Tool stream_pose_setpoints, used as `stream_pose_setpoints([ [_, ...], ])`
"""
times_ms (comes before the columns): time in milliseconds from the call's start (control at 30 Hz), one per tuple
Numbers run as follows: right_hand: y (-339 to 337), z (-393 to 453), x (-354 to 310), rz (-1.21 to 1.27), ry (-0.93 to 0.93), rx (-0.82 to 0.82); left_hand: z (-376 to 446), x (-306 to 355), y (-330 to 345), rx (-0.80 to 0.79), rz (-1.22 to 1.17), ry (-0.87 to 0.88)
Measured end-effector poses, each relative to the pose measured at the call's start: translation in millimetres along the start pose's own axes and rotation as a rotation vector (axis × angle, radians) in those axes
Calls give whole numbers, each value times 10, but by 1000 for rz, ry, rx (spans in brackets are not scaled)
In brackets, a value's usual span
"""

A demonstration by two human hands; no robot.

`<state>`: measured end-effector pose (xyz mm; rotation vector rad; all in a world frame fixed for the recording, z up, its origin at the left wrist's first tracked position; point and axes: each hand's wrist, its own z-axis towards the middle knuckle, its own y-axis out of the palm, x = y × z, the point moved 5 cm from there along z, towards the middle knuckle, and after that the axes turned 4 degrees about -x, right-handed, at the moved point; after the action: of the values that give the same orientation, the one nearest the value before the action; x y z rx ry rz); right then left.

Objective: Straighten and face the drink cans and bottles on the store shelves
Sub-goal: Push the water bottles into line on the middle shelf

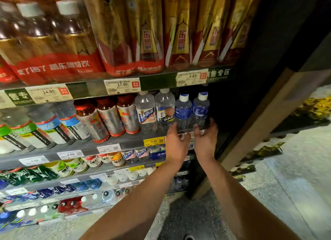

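The blue-labelled bottles (191, 112) at the 1 o'clock side are clear, glossy plastic with matt white caps (184, 97). Shiny plastic wrap covers the red-and-gold packs (125, 33) at 12 o'clock. The shelf edge (89, 148) looks smooth grey metal carrying paper price tags (122, 85). The floor (295, 186) at 4 o'clock is rough and speckled.

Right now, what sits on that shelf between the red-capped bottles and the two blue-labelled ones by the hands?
In the head view, two clear bottles with white caps stand between the red-capped bottles and the blue-labelled bottles.
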<state>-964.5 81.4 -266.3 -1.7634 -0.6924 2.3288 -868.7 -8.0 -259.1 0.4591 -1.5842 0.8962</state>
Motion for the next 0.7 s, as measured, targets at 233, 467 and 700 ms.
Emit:
stream_pose_setpoints([
  [233, 46, 272, 84, 60, -8, -78, 100, 65, 210, 304, 73, -19],
  [467, 106, 357, 74, 19, -14, -82, 164, 2, 177, 411, 102, -61],
  [700, 98, 306, 97, 52, -32, -123, 42, 7, 76, 309, 91, 48],
])
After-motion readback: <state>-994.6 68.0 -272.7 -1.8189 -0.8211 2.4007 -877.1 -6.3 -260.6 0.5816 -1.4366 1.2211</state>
